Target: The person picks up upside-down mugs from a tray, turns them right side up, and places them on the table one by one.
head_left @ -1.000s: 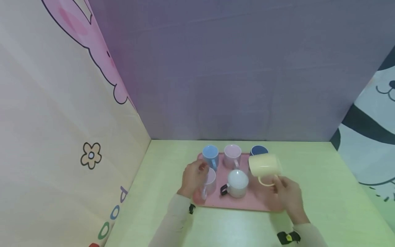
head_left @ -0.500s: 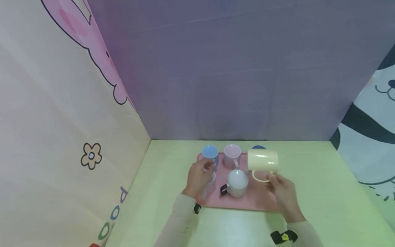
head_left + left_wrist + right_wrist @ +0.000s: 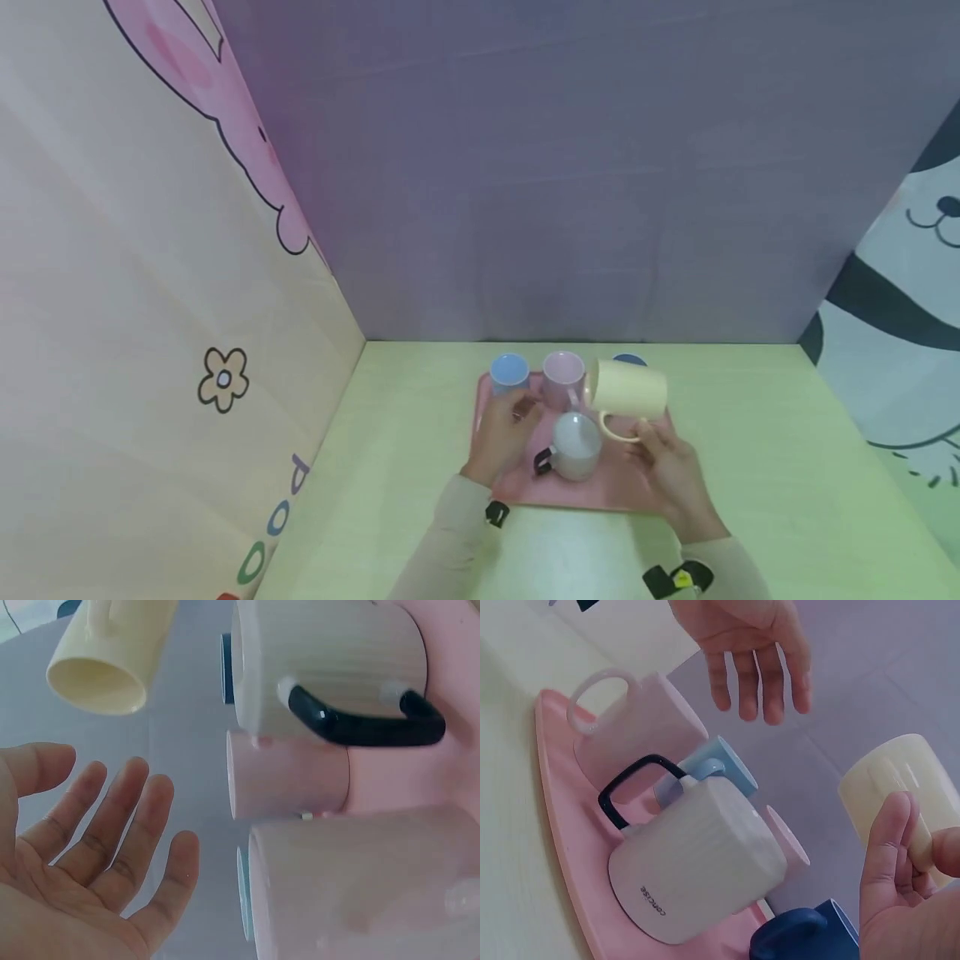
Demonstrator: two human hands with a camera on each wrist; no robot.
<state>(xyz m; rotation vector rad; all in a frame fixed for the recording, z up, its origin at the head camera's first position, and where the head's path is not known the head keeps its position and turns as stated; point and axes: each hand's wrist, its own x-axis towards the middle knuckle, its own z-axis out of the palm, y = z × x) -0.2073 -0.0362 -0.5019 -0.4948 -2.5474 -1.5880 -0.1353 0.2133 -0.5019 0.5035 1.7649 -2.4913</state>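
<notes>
My right hand holds a pale yellow mug by its handle, above the right part of a pink tray. The mug lies on its side in the air, mouth to the left. My left hand hovers over the tray's left side, with nothing in it. In the left wrist view its fingers are spread and slightly bent, below the yellow mug's mouth. Beneath it stands a pale pink mug, hidden in the head view. A white mug with a black handle stands upright between the hands.
Along the tray's back stand a light blue mug, another pink mug and a navy mug, mostly covered by the yellow one. The tray rests on a pale table, with a grey-purple wall behind it.
The yellow mug has shifted left in my right hand and turned slightly. My left hand has moved right, towards it, and now covers the front left pink mug. The other mugs have stayed put.
</notes>
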